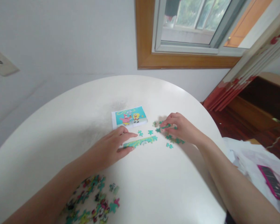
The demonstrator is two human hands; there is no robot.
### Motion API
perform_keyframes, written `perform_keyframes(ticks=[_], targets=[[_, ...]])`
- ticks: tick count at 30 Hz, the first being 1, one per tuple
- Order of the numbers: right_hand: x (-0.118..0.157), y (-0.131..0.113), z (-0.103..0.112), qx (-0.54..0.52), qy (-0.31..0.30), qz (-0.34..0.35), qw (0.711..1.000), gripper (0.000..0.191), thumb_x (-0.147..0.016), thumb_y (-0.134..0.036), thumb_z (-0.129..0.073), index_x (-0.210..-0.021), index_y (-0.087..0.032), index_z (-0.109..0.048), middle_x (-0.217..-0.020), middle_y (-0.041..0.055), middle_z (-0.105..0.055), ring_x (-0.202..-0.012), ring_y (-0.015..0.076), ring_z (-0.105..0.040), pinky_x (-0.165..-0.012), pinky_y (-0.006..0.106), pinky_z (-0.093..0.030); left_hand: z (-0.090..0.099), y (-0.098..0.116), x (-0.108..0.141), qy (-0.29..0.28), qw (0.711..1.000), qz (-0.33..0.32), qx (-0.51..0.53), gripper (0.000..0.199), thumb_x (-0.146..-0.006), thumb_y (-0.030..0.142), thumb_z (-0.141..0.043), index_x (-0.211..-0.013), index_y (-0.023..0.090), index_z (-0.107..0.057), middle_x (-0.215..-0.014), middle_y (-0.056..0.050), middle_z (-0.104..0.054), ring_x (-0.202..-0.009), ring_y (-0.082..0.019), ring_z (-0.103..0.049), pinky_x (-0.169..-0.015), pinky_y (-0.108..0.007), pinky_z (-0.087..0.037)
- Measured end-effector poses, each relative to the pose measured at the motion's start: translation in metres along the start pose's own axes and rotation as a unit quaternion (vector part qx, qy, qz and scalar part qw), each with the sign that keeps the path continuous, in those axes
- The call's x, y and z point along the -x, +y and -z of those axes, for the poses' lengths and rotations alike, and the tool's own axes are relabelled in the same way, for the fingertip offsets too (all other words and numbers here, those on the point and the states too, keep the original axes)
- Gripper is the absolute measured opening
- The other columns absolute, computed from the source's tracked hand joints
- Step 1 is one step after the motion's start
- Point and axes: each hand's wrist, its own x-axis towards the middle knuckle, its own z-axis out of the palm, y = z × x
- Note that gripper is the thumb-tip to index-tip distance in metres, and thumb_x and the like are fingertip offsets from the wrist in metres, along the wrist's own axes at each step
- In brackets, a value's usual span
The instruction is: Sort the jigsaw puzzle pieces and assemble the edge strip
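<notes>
A joined strip of jigsaw puzzle pieces [142,142], teal with a yellow line and part of a cartoon figure, lies on the white table. My left hand [114,144] rests at its left end, thumb and index finger apart, with nothing held between them. Just beyond the strip are two loose teal pieces [150,132]. Over a small group of teal pieces [175,139], my right hand [178,126] has thumb and index finger pinched at a puzzle piece [158,130]. Its palm and fingers partly hide that group. A single piece [169,145] lies nearer me.
Behind my hands lies a reference picture [130,116] of cartoon characters. A pile of mixed puzzle pieces [95,199] is at the near left, partly under my left forearm. The round white table [154,186] ends close to the wall. A pink-edged phone [274,183] sits on white plastic at right.
</notes>
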Motion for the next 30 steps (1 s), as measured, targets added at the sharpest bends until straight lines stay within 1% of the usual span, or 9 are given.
perform_keyframes(ticks=[1,3,5,7,9,14,19,21,30], targets=[[0.005,-0.004,0.008,-0.007,-0.021,0.005,1.000,0.016,-0.085,-0.020,-0.067,-0.098,-0.024,-0.075,-0.095,0.0062,-0.067,-0.090,0.0199,-0.059,-0.087,0.034,-0.043,0.000,0.000,0.000,-0.003,1.000,-0.001,-0.001,0.038,-0.093,0.034,-0.054,-0.130,0.024,-0.056,-0.117,-0.006,-0.053,-0.105,-0.022,-0.058,-0.095,-0.033,-0.045],[0.016,-0.013,0.023,-0.007,-0.090,0.006,0.996,0.018,-0.084,-0.020,-0.068,-0.099,-0.027,-0.076,-0.092,0.0054,-0.067,-0.089,0.0209,-0.059,-0.083,0.033,-0.045,0.001,0.001,0.001,-0.007,1.000,-0.002,-0.002,0.038,-0.094,0.034,-0.054,-0.130,0.024,-0.055,-0.117,-0.006,-0.053,-0.106,-0.022,-0.057,-0.096,-0.033,-0.044],[0.026,-0.021,0.031,0.016,-0.160,0.010,0.987,0.024,-0.080,-0.017,-0.071,-0.101,-0.028,-0.075,-0.094,0.0048,-0.068,-0.092,0.0219,-0.059,-0.084,0.035,-0.044,0.002,0.001,0.001,-0.011,1.000,-0.004,-0.003,0.039,-0.094,0.033,-0.053,-0.132,0.023,-0.054,-0.118,-0.006,-0.052,-0.106,-0.021,-0.057,-0.097,-0.033,-0.044],[0.031,-0.024,0.030,0.045,-0.181,0.005,0.982,0.031,-0.077,-0.012,-0.073,-0.103,-0.028,-0.075,-0.097,0.0051,-0.067,-0.094,0.0223,-0.059,-0.085,0.035,-0.044,0.002,0.000,0.001,-0.013,1.000,-0.005,-0.004,0.040,-0.094,0.033,-0.053,-0.133,0.024,-0.053,-0.118,-0.006,-0.052,-0.106,-0.021,-0.057,-0.097,-0.032,-0.043],[0.034,-0.023,0.026,0.067,-0.175,0.003,0.982,0.031,-0.077,-0.011,-0.072,-0.102,-0.029,-0.074,-0.098,0.0056,-0.066,-0.093,0.0220,-0.058,-0.084,0.035,-0.044,0.001,0.000,0.001,-0.013,1.000,-0.007,-0.007,0.040,-0.094,0.034,-0.053,-0.133,0.023,-0.053,-0.118,-0.006,-0.052,-0.106,-0.021,-0.057,-0.097,-0.032,-0.043],[0.031,-0.011,0.016,0.057,-0.151,0.021,0.987,0.015,-0.082,-0.021,-0.071,-0.094,-0.029,-0.075,-0.092,0.0048,-0.066,-0.087,0.0197,-0.058,-0.081,0.033,-0.043,0.002,0.002,0.001,-0.006,1.000,-0.011,-0.009,0.038,-0.094,0.033,-0.052,-0.131,0.023,-0.054,-0.118,-0.006,-0.053,-0.105,-0.021,-0.057,-0.097,-0.033,-0.044],[0.027,-0.007,0.013,0.020,-0.142,0.054,0.988,0.022,-0.082,-0.024,-0.071,-0.103,-0.030,-0.073,-0.097,0.0038,-0.065,-0.092,0.0200,-0.058,-0.083,0.033,-0.042,0.002,0.003,0.001,0.007,1.000,-0.011,-0.002,0.037,-0.093,0.033,-0.053,-0.129,0.025,-0.056,-0.116,-0.006,-0.055,-0.104,-0.021,-0.058,-0.095,-0.032,-0.045],[0.026,-0.007,0.011,0.013,-0.141,0.064,0.988,0.020,-0.082,-0.022,-0.070,-0.100,-0.030,-0.074,-0.096,0.0035,-0.064,-0.093,0.0198,-0.058,-0.084,0.033,-0.042,0.001,0.002,0.001,0.010,1.000,-0.010,0.002,0.037,-0.093,0.033,-0.053,-0.129,0.025,-0.056,-0.116,-0.006,-0.055,-0.104,-0.021,-0.058,-0.095,-0.032,-0.045],[0.021,-0.003,0.004,-0.003,-0.133,0.038,0.990,0.010,-0.081,-0.027,-0.072,-0.090,-0.023,-0.071,-0.093,0.0041,-0.064,-0.091,0.0193,-0.057,-0.082,0.032,-0.042,0.002,0.003,0.001,-0.001,1.000,-0.012,-0.006,0.037,-0.094,0.034,-0.052,-0.130,0.025,-0.055,-0.116,-0.006,-0.054,-0.107,-0.022,-0.057,-0.097,-0.032,-0.044]])
